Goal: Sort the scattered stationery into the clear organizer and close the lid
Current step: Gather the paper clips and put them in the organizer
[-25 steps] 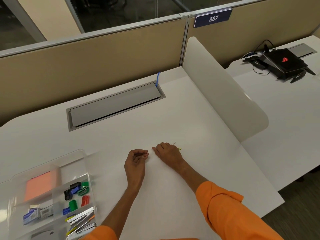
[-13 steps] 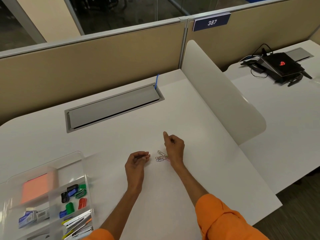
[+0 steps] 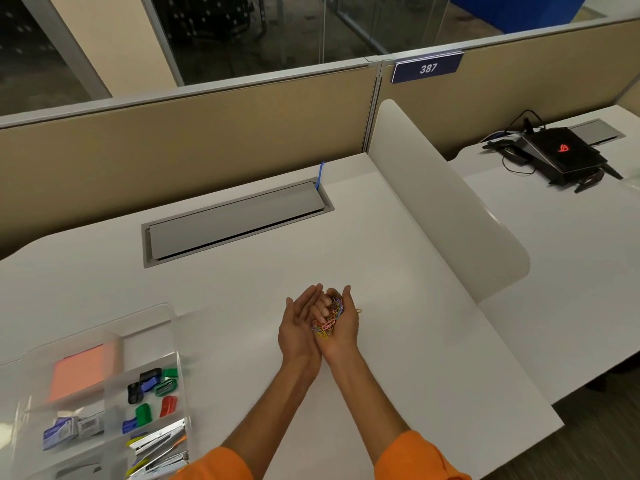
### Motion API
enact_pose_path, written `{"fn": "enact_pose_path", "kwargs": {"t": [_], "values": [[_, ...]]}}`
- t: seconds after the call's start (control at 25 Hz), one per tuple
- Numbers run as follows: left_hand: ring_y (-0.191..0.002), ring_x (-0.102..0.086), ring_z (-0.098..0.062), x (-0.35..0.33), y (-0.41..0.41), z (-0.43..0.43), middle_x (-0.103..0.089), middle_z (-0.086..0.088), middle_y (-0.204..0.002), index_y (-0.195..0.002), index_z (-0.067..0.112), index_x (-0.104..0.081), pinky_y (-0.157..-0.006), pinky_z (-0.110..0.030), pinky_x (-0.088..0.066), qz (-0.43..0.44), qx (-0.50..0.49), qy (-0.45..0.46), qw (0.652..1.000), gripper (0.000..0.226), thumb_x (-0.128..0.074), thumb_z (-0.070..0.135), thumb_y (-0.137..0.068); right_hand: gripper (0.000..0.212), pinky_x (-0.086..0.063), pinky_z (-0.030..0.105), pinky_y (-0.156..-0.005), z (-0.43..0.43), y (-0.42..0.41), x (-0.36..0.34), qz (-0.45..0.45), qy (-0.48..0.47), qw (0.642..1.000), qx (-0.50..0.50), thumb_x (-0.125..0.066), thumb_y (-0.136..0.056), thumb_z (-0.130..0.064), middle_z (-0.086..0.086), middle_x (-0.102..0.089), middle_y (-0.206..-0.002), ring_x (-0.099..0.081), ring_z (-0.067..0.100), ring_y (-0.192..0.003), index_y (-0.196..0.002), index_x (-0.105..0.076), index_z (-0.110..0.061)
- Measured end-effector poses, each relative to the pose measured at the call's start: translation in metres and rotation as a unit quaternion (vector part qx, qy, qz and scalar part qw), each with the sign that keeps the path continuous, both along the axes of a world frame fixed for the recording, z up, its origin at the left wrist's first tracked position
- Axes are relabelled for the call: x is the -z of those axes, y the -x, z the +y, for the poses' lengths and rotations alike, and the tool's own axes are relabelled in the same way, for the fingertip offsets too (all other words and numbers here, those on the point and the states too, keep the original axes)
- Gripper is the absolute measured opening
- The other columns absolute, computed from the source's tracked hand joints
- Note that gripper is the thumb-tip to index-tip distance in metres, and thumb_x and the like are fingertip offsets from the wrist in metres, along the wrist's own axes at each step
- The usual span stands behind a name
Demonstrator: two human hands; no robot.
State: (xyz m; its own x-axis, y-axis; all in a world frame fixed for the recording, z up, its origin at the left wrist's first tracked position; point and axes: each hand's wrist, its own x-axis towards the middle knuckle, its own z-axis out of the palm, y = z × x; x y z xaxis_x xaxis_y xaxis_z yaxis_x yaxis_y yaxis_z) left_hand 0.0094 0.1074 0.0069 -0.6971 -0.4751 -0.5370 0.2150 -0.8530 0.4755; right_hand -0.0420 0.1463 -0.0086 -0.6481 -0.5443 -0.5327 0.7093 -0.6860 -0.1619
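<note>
Centre frame, both hands cup together over the desk [image 3: 225,282]. The right hand [image 3: 343,332] holds a bunch of coloured clips [image 3: 329,320], fingers curled round them. The left hand [image 3: 298,329] presses alongside, fingers straight and together. The organizer [image 3: 180,367] sits lower left, lid open.

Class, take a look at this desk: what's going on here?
A person in orange sleeves cups a heap of coloured wire paper clips in the right hand, the left hand pressed alongside, above the white desk. The clear plastic organizer sits lower left, lid open, already holding binder clips and staplers.
</note>
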Motion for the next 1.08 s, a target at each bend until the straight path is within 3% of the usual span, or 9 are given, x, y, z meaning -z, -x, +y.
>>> {"fn": "enact_pose_path", "kwargs": {"t": [0.16,0.28,0.4,0.56,0.8,1.08], "values": [[-0.116,-0.064,-0.028,-0.009,-0.003,-0.009,-0.068,-0.018,-0.122,-0.112,0.000,-0.067,-0.098,-0.040,-0.048,0.015,-0.043,-0.021,0.999,0.047,-0.036,0.035,-0.103,0.048,-0.060,0.031,-0.068,-0.009,-0.009,-0.007,0.015,0.001,1.000,0.022,-0.042,-0.099,-0.039,0.013,-0.072,-0.085,-0.071,0.024,-0.077,-0.089,-0.073,-0.003],[-0.116,-0.063,-0.029,-0.013,-0.009,-0.016,-0.068,-0.015,-0.122,-0.115,0.002,-0.065,-0.101,-0.043,-0.047,0.019,-0.071,-0.046,0.996,0.045,-0.038,0.036,-0.103,0.048,-0.057,0.038,-0.089,-0.018,-0.016,-0.013,0.032,0.017,0.999,0.009,-0.039,-0.100,-0.036,0.019,-0.071,-0.108,-0.069,0.030,-0.102,-0.102,-0.072,0.000],[-0.116,-0.063,-0.028,-0.020,-0.019,-0.026,-0.067,-0.014,-0.123,-0.118,0.003,-0.063,-0.100,-0.042,-0.048,0.020,-0.091,-0.050,0.994,0.045,-0.038,0.036,-0.103,0.048,-0.048,0.042,-0.101,-0.030,-0.025,-0.019,0.036,0.010,0.999,-0.010,-0.039,-0.100,-0.034,0.022,-0.066,-0.120,-0.065,0.033,-0.112,-0.106,-0.071,0.001],[-0.113,-0.063,-0.026,-0.032,-0.043,-0.053,-0.066,-0.013,-0.124,-0.120,0.003,-0.062,-0.091,-0.039,-0.050,0.017,-0.127,-0.051,0.991,0.046,-0.036,0.037,-0.104,0.049,-0.045,0.043,-0.105,-0.061,-0.045,-0.028,0.037,-0.001,0.998,-0.046,-0.038,-0.101,-0.034,0.023,-0.065,-0.122,-0.064,0.034,-0.113,-0.107,-0.070,0.003],[-0.116,-0.062,-0.028,-0.041,-0.095,-0.109,-0.064,-0.014,-0.126,-0.124,0.002,-0.060,-0.104,-0.044,-0.045,0.002,-0.180,-0.044,0.983,0.050,-0.036,0.041,-0.103,0.051,-0.049,0.041,-0.098,-0.125,-0.095,-0.035,0.045,-0.006,0.994,-0.104,-0.038,-0.101,-0.037,0.021,-0.068,-0.118,-0.067,0.033,-0.109,-0.103,-0.072,0.001],[-0.124,-0.056,-0.031,-0.038,-0.166,-0.178,-0.058,-0.018,-0.135,-0.130,-0.001,-0.055,-0.111,-0.046,-0.039,-0.044,-0.228,-0.071,0.970,0.058,-0.033,0.045,-0.103,0.052,-0.050,0.042,-0.096,-0.204,-0.164,-0.032,-0.008,-0.082,0.984,-0.160,-0.036,-0.102,-0.040,0.022,-0.068,-0.107,-0.066,0.033,-0.101,-0.102,-0.065,0.003]]}}
